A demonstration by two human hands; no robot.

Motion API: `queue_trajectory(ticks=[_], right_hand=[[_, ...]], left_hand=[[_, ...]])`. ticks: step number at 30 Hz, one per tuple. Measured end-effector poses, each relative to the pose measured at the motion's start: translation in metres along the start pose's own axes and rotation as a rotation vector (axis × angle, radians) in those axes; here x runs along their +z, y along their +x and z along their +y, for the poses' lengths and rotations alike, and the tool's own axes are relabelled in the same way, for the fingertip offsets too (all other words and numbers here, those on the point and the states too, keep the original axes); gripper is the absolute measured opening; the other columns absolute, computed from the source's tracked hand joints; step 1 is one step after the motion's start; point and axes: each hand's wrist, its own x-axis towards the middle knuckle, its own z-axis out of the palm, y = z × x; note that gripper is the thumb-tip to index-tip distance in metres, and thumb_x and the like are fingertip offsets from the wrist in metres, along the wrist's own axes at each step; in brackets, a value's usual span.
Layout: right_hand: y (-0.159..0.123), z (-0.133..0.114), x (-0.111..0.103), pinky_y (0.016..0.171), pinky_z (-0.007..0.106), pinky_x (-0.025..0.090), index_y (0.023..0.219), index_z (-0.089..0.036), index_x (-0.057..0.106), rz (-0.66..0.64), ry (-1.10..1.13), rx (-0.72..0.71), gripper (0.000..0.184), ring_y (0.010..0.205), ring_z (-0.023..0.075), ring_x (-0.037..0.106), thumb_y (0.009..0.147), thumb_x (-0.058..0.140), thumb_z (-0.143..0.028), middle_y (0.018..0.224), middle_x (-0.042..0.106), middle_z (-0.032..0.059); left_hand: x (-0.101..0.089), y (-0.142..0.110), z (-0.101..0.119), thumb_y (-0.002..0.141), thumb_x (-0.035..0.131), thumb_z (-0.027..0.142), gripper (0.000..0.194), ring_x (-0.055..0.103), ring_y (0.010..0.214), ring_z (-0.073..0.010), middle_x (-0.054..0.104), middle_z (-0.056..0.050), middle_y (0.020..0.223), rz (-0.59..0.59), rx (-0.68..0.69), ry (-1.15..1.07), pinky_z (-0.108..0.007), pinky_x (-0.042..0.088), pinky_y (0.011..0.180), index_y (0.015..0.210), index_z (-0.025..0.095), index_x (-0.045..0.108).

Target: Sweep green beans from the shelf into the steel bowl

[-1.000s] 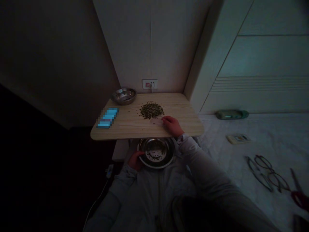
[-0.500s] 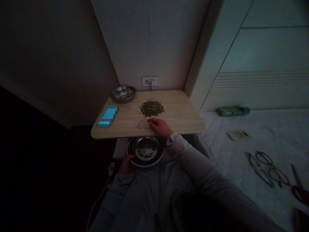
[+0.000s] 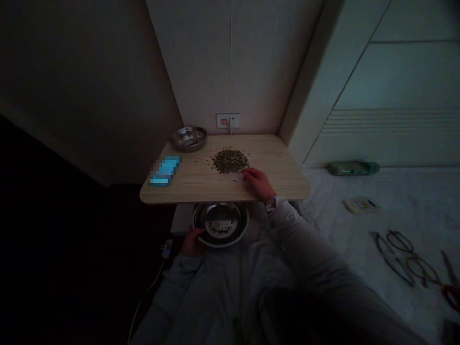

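My left hand point(image 3: 193, 241) grips the rim of a metal bowl point(image 3: 235, 237) below the table's front edge. Some small dark grains lie in the bottom of that bowl. My right hand point(image 3: 259, 183) pinches a thin, clear, scraper-like piece point(image 3: 234, 177) over the table, at the near edge of a heap of small greenish-brown grains point(image 3: 230, 159). The clear piece is faint in the dim light, so its exact kind does not show.
On the small wooden table point(image 3: 280, 165) stand a second metal bowl point(image 3: 189, 139) and a pixelated phone point(image 3: 165, 170). A wall socket point(image 3: 227, 120) is behind. To the right, a white bed cover point(image 3: 323, 211) bears glasses point(image 3: 413, 256), scissors point(image 3: 451, 282) and a green case point(image 3: 353, 167).
My right hand has moved away from me and to the right with the clear piece, from the table's front part to the heap. My left hand still holds the bowl.
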Motion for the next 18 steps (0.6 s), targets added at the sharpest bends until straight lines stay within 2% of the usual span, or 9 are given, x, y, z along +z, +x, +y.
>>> queue_trajectory(ticks=[2,5,11,18], right_hand=[[0.003,0.007,-0.011,0.071,0.029,0.043,0.086,-0.016,0.063,0.087,-0.057,0.024,0.026,0.067,0.0147,0.054,0.074,0.047,-0.033,0.065,0.06,0.0003],[0.003,0.011,-0.018,0.071,0.029,0.043,0.087,-0.016,0.064,0.119,-0.166,0.053,0.027,0.068,0.0154,0.055,0.075,0.046,-0.032,0.067,0.061,0.0013],[-0.001,0.005,-0.014,0.074,0.031,0.042,0.088,-0.017,0.065,0.102,-0.336,0.049,0.027,0.077,0.0177,0.057,0.078,0.045,-0.031,0.082,0.066,0.0052],[-0.002,0.007,-0.016,0.07,0.029,0.041,0.082,-0.018,0.065,0.004,-0.3,0.054,0.023,0.071,0.0159,0.055,0.075,0.047,-0.032,0.074,0.064,0.0027]], left_hand=[[0.008,-0.003,0.002,0.053,0.062,0.008,0.012,0.065,0.08,-0.023,0.066,0.001,0.055,0.005,-0.058,0.004,-0.032,0.051,0.074,0.05,0.019,0.06],[0.021,-0.006,0.003,0.052,0.06,0.008,0.01,0.065,0.079,-0.0234,0.068,0.0,0.057,-0.004,-0.128,0.014,-0.034,0.05,0.075,0.056,0.017,0.062],[0.035,-0.002,0.001,0.051,0.057,0.01,0.012,0.066,0.07,-0.0236,0.07,-0.003,0.061,-0.056,-0.19,0.072,-0.034,0.05,0.07,0.059,0.015,0.065],[0.032,0.003,-0.002,0.053,0.057,0.011,0.012,0.065,0.082,-0.0256,0.068,-0.003,0.057,-0.063,-0.209,0.062,-0.034,0.049,0.075,0.06,0.015,0.065]])
